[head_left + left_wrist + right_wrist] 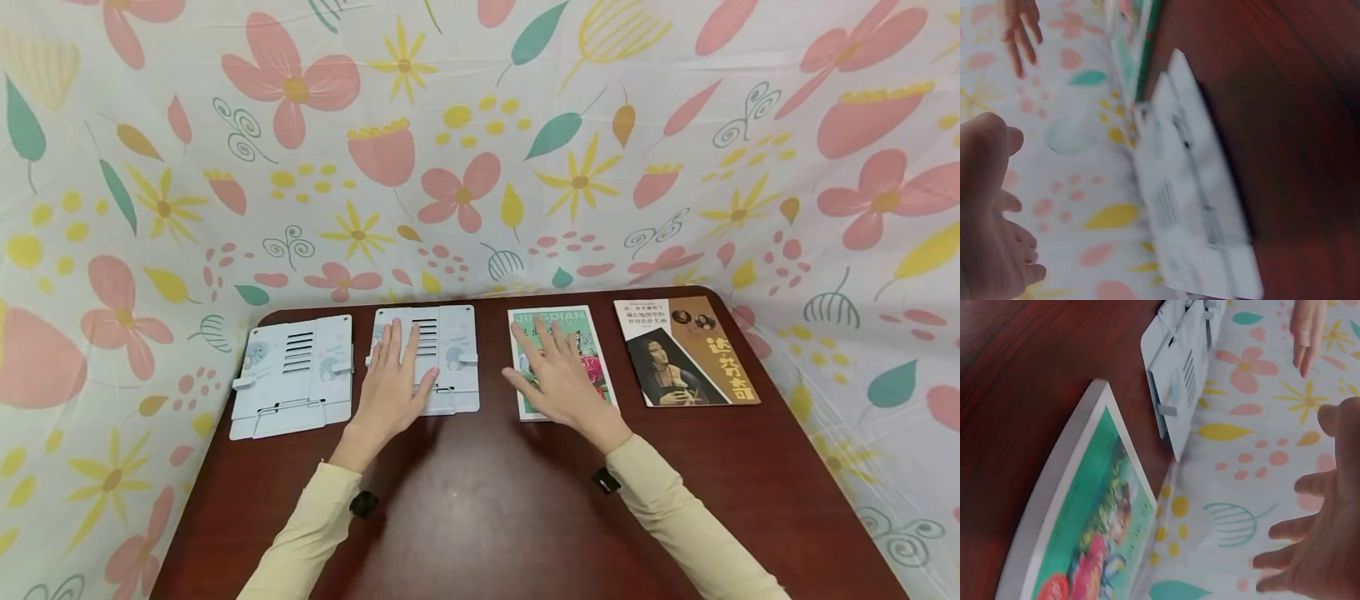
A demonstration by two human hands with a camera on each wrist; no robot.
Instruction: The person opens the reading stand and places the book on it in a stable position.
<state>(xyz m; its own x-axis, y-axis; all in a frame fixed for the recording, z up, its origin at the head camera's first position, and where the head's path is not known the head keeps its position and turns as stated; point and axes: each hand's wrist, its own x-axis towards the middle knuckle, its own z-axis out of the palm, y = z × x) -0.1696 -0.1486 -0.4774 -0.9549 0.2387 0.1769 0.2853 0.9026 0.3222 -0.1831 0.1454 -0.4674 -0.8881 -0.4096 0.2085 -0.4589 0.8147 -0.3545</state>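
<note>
My left hand (390,387) is held with spread, straight fingers over a white metal book stand (451,387) that has slots and small clips. The left wrist view shows a gap between this hand and the stand. Over a thick book (587,342) with a green illustrated cover, my right hand (566,387) also has its fingers extended. Seen from the right wrist, that hand (1316,531) is apart from the book (1079,500). Neither hand holds anything. Part of the stand and of the book cover is hidden beneath the hands.
A second white book stand (270,379) lies flat at the left of the dark wooden table (465,517). At the right lies a brown magazine (693,333) with a painted portrait on its cover. A flower-patterned cloth (465,117) hangs behind the table and along its sides.
</note>
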